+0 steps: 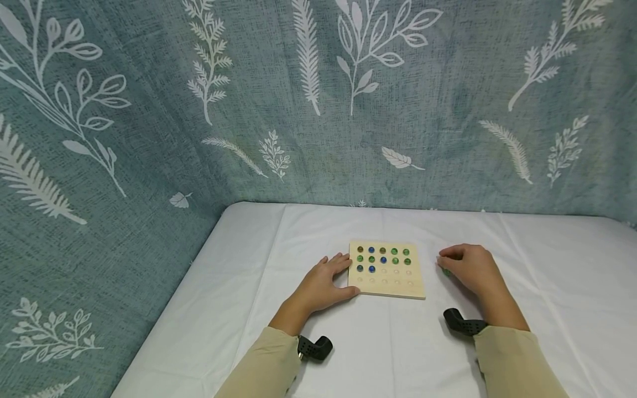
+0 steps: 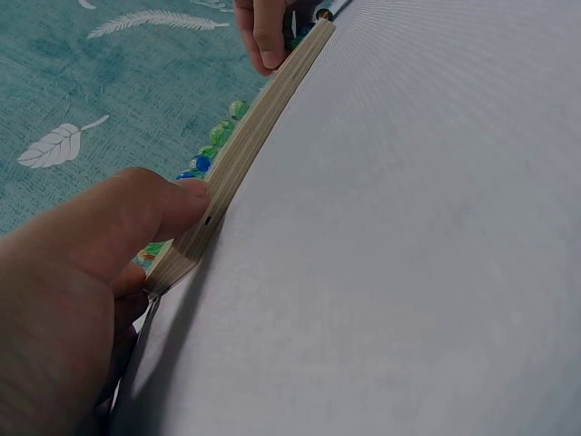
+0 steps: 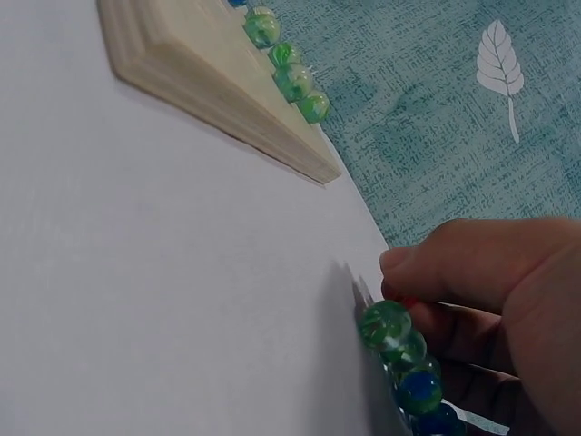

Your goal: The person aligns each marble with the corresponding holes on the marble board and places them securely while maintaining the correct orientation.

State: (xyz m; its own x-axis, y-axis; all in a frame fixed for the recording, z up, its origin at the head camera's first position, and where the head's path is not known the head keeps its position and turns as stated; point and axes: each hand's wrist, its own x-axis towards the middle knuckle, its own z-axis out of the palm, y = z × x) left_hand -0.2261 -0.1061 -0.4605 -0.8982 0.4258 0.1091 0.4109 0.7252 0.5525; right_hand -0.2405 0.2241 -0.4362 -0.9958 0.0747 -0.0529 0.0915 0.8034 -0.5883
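A light wooden board (image 1: 390, 291) with rows of round hollows lies on the white cloth. Green, blue and brownish marbles (image 1: 383, 260) fill its two far rows and the left start of the third. My left hand (image 1: 320, 283) holds the board's near left corner, thumb (image 2: 186, 207) on the front edge and fingers along the left side. Right of the board, my right hand (image 1: 473, 268) pinches a small reddish marble (image 3: 392, 292) mostly hidden behind thumb and forefinger. Loose green and blue marbles (image 3: 386, 323) sit close together right beneath those fingertips.
A white cloth (image 1: 308, 232) covers the table. Blue-green fabric (image 1: 318, 149) with a white leaf print hangs behind it and along the left. Each wrist wears a black camera mount (image 1: 463, 322) over a beige sleeve (image 1: 512, 362).
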